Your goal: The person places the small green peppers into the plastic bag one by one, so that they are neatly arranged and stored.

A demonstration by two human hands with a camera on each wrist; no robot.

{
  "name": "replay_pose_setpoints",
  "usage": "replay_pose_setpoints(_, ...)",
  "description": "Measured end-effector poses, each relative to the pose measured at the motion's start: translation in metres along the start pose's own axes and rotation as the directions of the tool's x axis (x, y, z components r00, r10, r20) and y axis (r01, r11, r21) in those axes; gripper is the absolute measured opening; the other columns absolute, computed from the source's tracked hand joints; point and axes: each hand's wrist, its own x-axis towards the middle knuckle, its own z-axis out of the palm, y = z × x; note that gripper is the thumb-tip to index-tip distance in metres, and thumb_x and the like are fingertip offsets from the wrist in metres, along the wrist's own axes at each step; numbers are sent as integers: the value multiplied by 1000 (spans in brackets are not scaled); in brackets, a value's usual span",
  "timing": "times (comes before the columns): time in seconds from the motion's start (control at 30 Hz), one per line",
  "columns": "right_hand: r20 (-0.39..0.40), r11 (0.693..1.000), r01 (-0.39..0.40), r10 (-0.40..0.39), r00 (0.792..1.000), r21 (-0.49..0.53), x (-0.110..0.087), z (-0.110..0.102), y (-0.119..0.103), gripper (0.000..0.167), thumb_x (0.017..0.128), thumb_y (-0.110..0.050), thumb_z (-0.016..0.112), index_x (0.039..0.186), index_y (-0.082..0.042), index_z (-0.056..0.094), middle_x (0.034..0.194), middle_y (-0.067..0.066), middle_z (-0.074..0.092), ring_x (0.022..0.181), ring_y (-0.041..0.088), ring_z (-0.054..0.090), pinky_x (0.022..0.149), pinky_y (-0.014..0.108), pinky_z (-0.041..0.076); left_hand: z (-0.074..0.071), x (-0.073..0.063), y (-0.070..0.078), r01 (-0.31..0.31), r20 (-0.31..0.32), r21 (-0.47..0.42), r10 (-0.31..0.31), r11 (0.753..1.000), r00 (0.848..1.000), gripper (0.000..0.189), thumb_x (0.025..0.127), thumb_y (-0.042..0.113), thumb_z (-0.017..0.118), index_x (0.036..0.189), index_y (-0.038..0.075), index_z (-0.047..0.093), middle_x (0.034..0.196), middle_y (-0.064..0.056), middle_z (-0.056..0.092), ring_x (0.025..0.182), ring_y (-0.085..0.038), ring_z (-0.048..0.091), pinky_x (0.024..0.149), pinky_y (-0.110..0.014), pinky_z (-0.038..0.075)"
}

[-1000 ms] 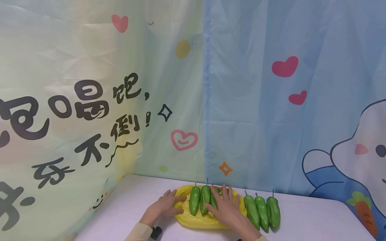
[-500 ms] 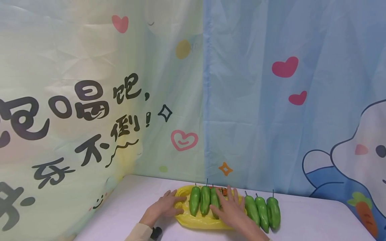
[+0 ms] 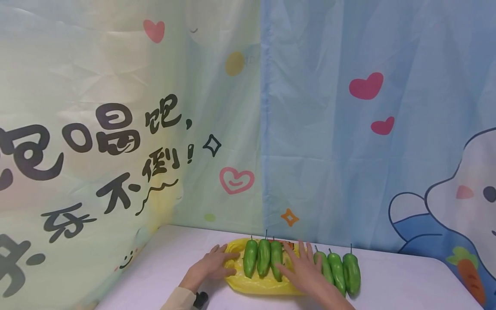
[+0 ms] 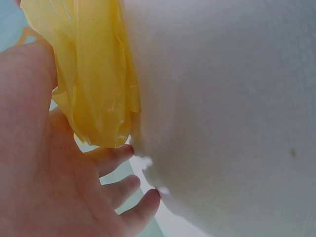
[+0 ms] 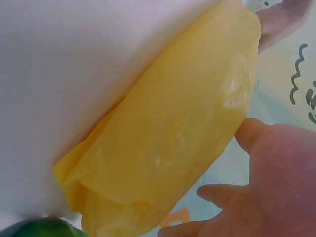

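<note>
A yellow plastic bag [image 3: 255,287] lies spread on the table, with three green peppers [image 3: 250,258] side by side on it, stems pointing away. My left hand [image 3: 211,263] is at the bag's left edge, fingers relaxed and touching the plastic. In the left wrist view, the left hand's fingers [image 4: 121,192] are spread below the bag's end. My right hand [image 3: 306,268] is over the bag's right part, fingers spread and nothing gripped, thumb close to the third pepper. A small red patterned patch [image 3: 288,245] shows behind the right fingers.
Three more green peppers [image 3: 351,274] lie in a row on the white table [image 3: 395,284], just right of the bag; the right hand partly covers the nearest one. A printed curtain [image 3: 310,172] stands close behind the table's far edge.
My right hand has shifted to the right across the bag, uncovering the third pepper. My left hand and all the peppers have kept their places.
</note>
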Motion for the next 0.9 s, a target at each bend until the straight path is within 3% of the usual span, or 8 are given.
replay_pose_setpoints(0.5,2,999,-23,23,1000,-47,-6,-13,17,83,93,-69,50,157,-19,34,161,37,10,148,59,4,109,85,2,1,4,-2,23,16,9,-23,1000,1000,50,90,43,68,138,31,62,161,-18,35,150,-48,24,115,-75,24)
replay_pose_setpoints(0.9,-8,997,-25,25,1000,-70,-14,-21,35,81,95,-66,50,157,-17,33,160,38,13,146,62,3,107,87,2,0,0,0,-8,4,8,8,1000,1000,51,90,42,68,139,28,61,160,-21,35,149,-49,24,117,-73,24)
